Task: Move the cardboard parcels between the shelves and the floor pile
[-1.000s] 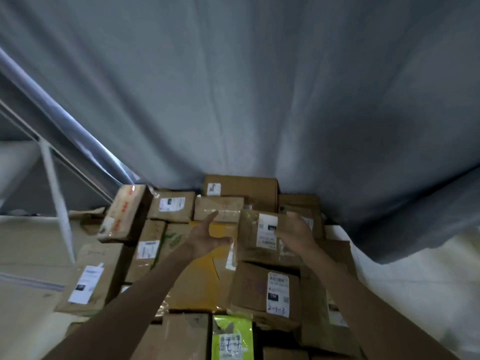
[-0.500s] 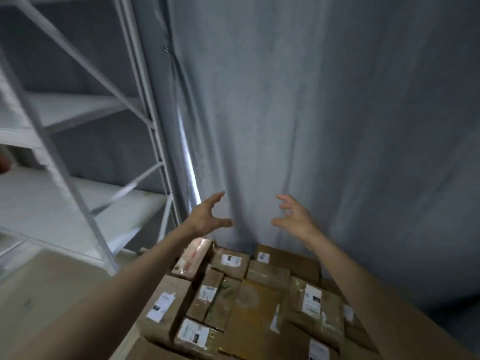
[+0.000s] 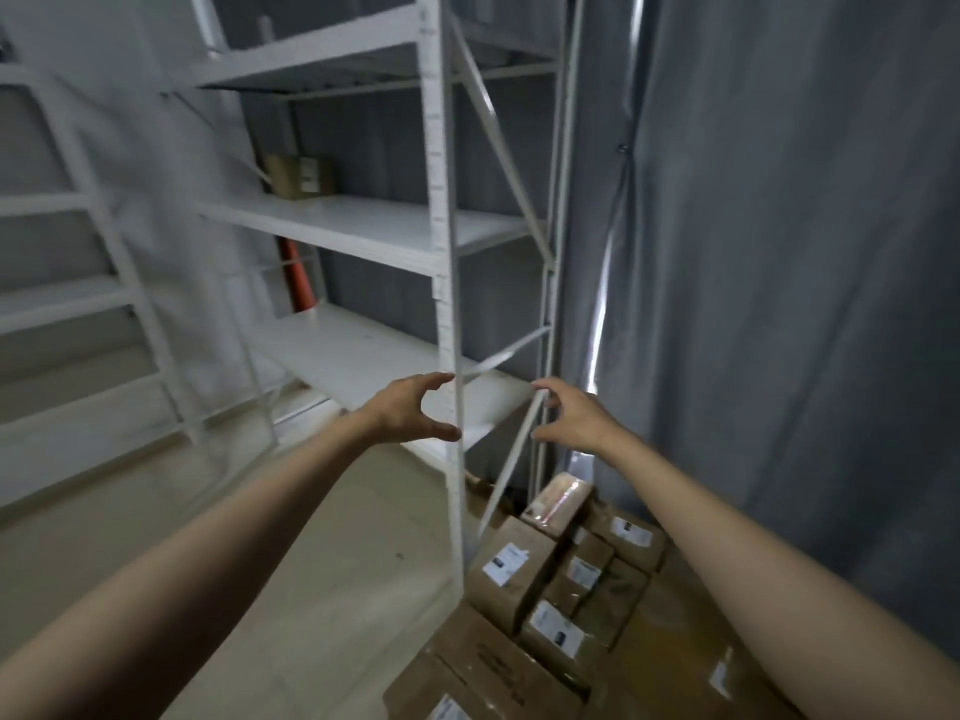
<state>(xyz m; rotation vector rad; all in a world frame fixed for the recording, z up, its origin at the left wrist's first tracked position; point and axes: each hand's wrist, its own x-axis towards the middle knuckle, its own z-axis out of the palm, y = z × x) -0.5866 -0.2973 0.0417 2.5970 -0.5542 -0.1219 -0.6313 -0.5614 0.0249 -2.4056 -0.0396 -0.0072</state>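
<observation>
Along the right side of the room hangs a grey curtain (image 3: 779, 252), filling that whole wall from top to floor. To its left stands a white metal shelving unit (image 3: 441, 226) with slotted uprights and diagonal braces, its boards pale and bare in most places. On the middle shelf, far back, sits one cardboard parcel (image 3: 300, 176) with a label on its face, and below it an orange roll (image 3: 298, 275) leans upright behind the rack. At the foot of the shelving, against the curtain, lies the floor pile of cardboard parcels (image 3: 561, 605), brown boxes packed close and touching, most bearing white shipping labels; one taped pinkish box (image 3: 558, 498) rests tilted at the top of the heap. Both bare arms reach forward above the pile. The left hand (image 3: 405, 410) holds nothing, fingers spread wide and curved. The right hand (image 3: 574, 418) is likewise empty, fingers apart and loosely bent, facing the left.
</observation>
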